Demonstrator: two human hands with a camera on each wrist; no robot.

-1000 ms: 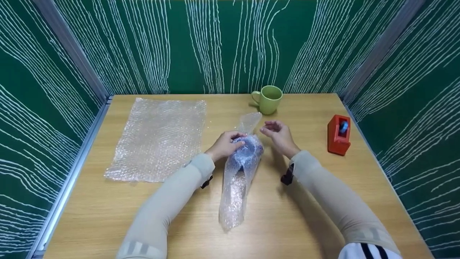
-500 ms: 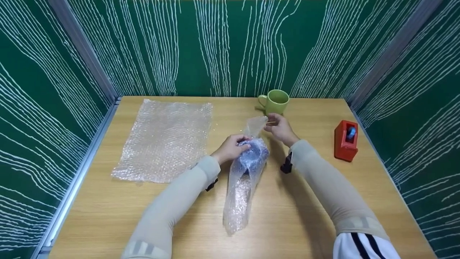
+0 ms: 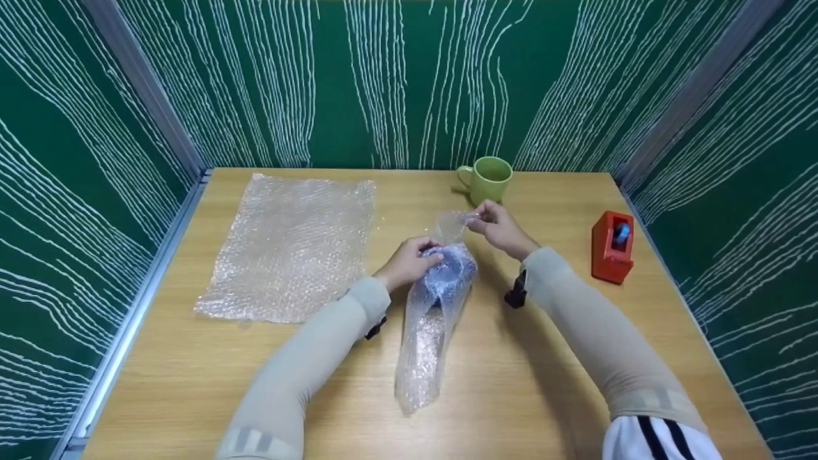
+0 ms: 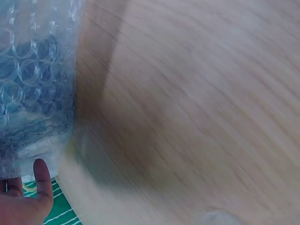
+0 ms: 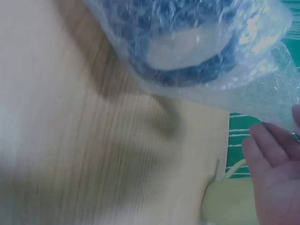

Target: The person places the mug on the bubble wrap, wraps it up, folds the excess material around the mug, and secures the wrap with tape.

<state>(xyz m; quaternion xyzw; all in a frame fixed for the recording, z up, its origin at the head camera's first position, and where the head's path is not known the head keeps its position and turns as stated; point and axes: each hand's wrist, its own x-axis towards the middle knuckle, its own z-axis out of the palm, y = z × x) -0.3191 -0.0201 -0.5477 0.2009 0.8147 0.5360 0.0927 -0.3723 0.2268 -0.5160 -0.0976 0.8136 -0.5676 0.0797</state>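
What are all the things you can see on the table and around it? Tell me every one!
Bubble-wrapped bundle: one, clear wrap over something dark blue, middle of the table, lying lengthwise toward the person.
Flat bubble wrap sheet: one, clear, spread on the table's left side.
Mug: one, light green, upright at the far edge, handle to the left.
Tape dispenser: one, red with a blue roll, right side of the table.
Table: one, light wood.
Walls: green with white wavy lines, on three sides.
Left hand: one, gripping the bundle's thick part.
Right hand: one, pinching the wrap's loose far end.
Sleeves: two, beige.
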